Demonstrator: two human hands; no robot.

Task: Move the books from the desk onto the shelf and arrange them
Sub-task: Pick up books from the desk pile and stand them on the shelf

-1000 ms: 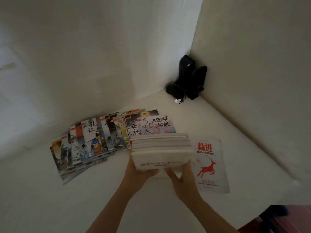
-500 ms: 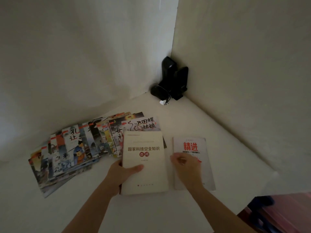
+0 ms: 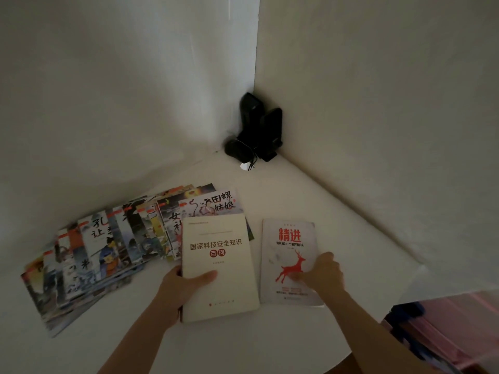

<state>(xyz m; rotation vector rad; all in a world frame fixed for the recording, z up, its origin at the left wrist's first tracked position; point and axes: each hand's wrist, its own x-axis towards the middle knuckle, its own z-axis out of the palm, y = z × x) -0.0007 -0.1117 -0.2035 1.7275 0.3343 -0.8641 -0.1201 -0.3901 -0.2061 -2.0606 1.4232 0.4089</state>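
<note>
White walls meet in a corner behind a white, smooth surface (image 3: 337,211); whether it is the desk or the shelf I cannot tell. At the far corner stand black, rounded devices (image 3: 256,130) with a thin cord.

On the left lies a fan of thin picture books (image 3: 108,252) with glossy, colourful covers, overlapping each other flat on the surface. Just right of them lies a cream book (image 3: 218,265), rectangular, with a matte cover and red-brown Chinese characters; its far edge covers the nearest picture books. Beside it on the right, close but apart, lies a pale grey book (image 3: 289,247) with red characters and a red deer.

The left hand (image 3: 178,290) grips the cream book at its left near edge: the thumb lies across the cover, the fingers go under it. The right hand (image 3: 322,273) rests on the right part of the grey book, fingers curled at its edge and thumb on the cover near the deer.
</note>
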